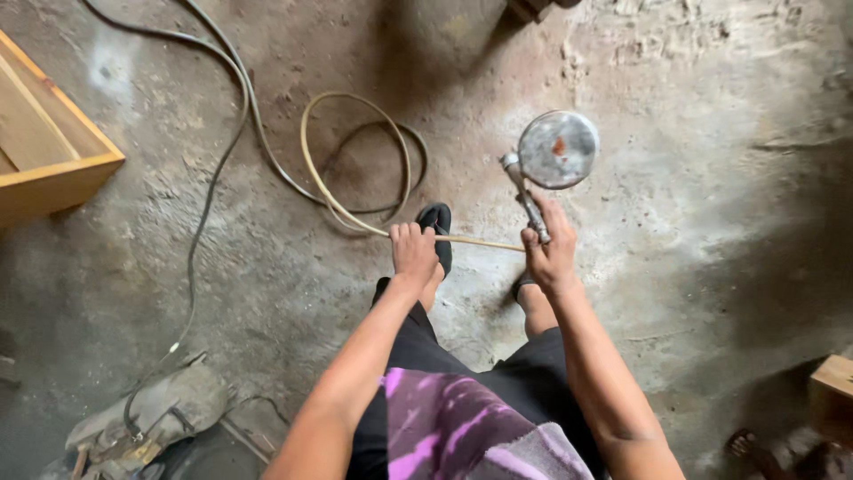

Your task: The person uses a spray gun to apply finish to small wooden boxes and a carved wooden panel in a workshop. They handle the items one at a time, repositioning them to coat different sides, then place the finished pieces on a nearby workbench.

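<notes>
The right hand (549, 253) is closed around the handle of a metal spray gun with a round silver cup (556, 151), held above the grey concrete floor (693, 231). The left hand (413, 251) is closed on the thin cream-coloured hose (480, 241) running taut to the gun's handle. The hose loops on the floor beside a black cable (213, 178). A wooden box (44, 151) lies far left.

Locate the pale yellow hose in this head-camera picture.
The pale yellow hose loops on the concrete floor left of centre, then runs through the left hand to the metal spray gun held by the right hand.
</notes>
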